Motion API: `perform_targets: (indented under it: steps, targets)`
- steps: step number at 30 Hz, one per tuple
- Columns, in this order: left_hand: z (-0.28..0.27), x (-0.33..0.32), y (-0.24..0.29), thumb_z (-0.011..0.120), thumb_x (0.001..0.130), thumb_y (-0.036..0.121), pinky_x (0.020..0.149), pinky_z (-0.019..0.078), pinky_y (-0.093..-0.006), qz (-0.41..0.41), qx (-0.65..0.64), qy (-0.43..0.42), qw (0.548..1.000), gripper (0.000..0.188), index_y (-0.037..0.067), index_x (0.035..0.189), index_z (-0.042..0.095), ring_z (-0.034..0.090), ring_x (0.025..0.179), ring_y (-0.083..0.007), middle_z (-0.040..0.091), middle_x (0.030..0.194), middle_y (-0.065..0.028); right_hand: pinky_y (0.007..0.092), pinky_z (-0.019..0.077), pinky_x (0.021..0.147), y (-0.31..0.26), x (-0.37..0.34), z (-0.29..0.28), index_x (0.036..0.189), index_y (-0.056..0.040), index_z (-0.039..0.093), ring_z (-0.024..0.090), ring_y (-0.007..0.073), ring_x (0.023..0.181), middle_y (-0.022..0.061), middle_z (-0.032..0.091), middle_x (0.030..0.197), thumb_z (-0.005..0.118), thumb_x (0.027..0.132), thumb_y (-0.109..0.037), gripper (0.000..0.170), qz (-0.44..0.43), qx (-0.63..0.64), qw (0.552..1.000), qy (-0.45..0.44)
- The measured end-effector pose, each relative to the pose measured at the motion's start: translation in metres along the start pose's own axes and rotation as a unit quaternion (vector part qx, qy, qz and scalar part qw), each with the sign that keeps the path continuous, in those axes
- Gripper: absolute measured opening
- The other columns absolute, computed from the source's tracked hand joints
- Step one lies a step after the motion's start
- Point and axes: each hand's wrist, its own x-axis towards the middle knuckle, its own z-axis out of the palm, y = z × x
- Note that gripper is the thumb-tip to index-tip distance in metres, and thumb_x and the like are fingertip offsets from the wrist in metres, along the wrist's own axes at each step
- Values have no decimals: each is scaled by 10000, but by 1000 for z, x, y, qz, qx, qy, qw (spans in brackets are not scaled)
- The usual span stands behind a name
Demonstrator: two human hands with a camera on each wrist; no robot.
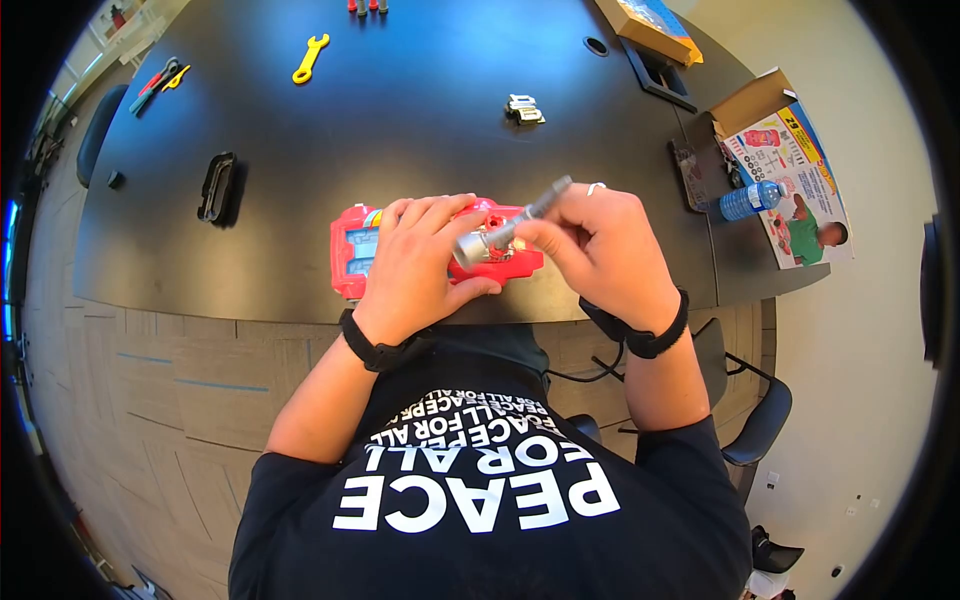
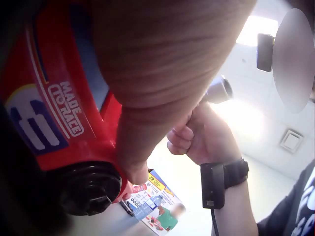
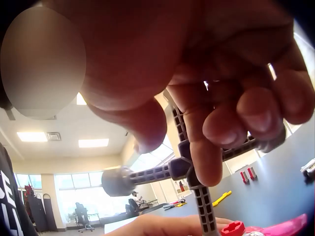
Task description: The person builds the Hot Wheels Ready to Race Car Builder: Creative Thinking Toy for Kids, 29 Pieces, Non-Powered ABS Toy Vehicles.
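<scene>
A red toy car (image 1: 525,265) lies at the table's near edge; its black wheel (image 2: 91,187) shows in the left wrist view. My left hand (image 1: 412,262) grips the car from above, fingers across the body and thumb along the near side. Over the car's right part, my right hand (image 1: 618,250) holds a grey cross-shaped wrench (image 1: 541,205) between thumb and fingers. In the right wrist view, one finger lies against the wrench's hub (image 3: 181,168), and one arm points down beside a red piece (image 3: 232,228). Whether that arm touches the piece, I cannot tell.
On the table (image 1: 400,130) are a yellow wrench (image 1: 311,59), a black part (image 1: 214,188), silver parts (image 1: 524,110), red and grey pieces (image 1: 367,6) and small tools (image 1: 160,84). At the right stand a water bottle (image 1: 750,201) and a printed box (image 1: 790,150).
</scene>
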Motion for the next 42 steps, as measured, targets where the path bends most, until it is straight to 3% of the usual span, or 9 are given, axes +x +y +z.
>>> perform_targets:
  steps: [5, 8, 11, 17, 23, 27, 35, 37, 42]
  targets:
    - [-1, 0, 1, 1008, 735, 439, 1200, 396, -553, 0, 20, -21, 1000, 813, 108, 1429, 745, 627, 1374, -329, 689, 1531, -95, 425, 527, 707, -4, 7, 2, 989, -7, 702, 664, 309, 776, 138, 697, 888, 917, 935, -291, 361, 18, -14, 999, 45]
    - [1, 0, 0, 994, 758, 447, 1202, 393, -564, 14, 27, -13, 999, 811, 93, 1440, 733, 620, 1378, -324, 656, 1592, -100, 439, 568, 847, 14, 15, 17, 1156, 8, 695, 699, 349, 917, 167, 721, 1018, 902, 939, -264, 405, -89, -29, 985, 143]
    - [2, 1, 1, 988, 766, 440, 1201, 394, -567, 21, 31, -12, 999, 822, 91, 1461, 720, 619, 1380, -321, 635, 1635, -96, 480, 567, 1006, 51, 15, 46, 1344, 11, 717, 714, 410, 1137, 206, 747, 1222, 840, 991, -216, 437, -55, 95, 991, -71]
    - [3, 0, 0, 974, 782, 459, 1201, 397, -552, 17, 32, -17, 999, 804, 89, 1450, 722, 626, 1382, -335, 668, 1603, -83, 481, 571, 998, 65, 15, 73, 1214, 4, 774, 717, 424, 1114, 215, 760, 1149, 754, 1040, -141, 227, -45, 153, 987, -15]
    - [1, 2, 3, 965, 795, 453, 1204, 397, -553, 18, 30, -23, 999, 784, 92, 1446, 721, 626, 1382, -335, 681, 1576, -83, 515, 577, 1014, 116, 61, 67, 1184, -31, 765, 710, 452, 1163, 223, 734, 1233, 829, 973, -159, 255, 45, -61, 997, 35]
    - [2, 1, 2, 958, 805, 460, 1209, 396, -553, 19, 32, -22, 999, 778, 97, 1449, 715, 628, 1380, -334, 683, 1570, -84, 510, 604, 953, 142, 91, 73, 1156, -44, 792, 742, 404, 1114, 203, 758, 1176, 851, 978, -283, 304, 42, -157, 986, 31]
    - [0, 1, 2, 959, 807, 471, 1211, 404, -570, 24, 36, -19, 999, 814, 69, 1464, 697, 625, 1384, -340, 674, 1560, -102, 428, 614, 714, 141, 86, 87, 954, 10, 807, 782, 294, 760, 151, 778, 784, 875, 968, -252, 271, 124, 66, 986, 86]
    - [0, 1, 1, 967, 801, 464, 1224, 400, -570, 25, 35, -24, 999, 842, 63, 1485, 682, 621, 1394, -353, 665, 1568, -113, 300, 618, 613, 130, 65, 72, 1128, 33, 767, 760, 139, 779, 97, 777, 933, 833, 1022, -127, 203, 148, 192, 963, 115]
    - [-1, 2, -16, 991, 848, 261, 1212, 494, -504, 8, -187, 191, 964, 906, 25, 1614, 570, 597, 1470, -327, 578, 1656, -173, 285, 692, 818, 69, -6, 38, 1216, 5, 767, 742, 131, 997, 79, 751, 1172, 826, 983, 53, 245, 6, 237, 955, 177]
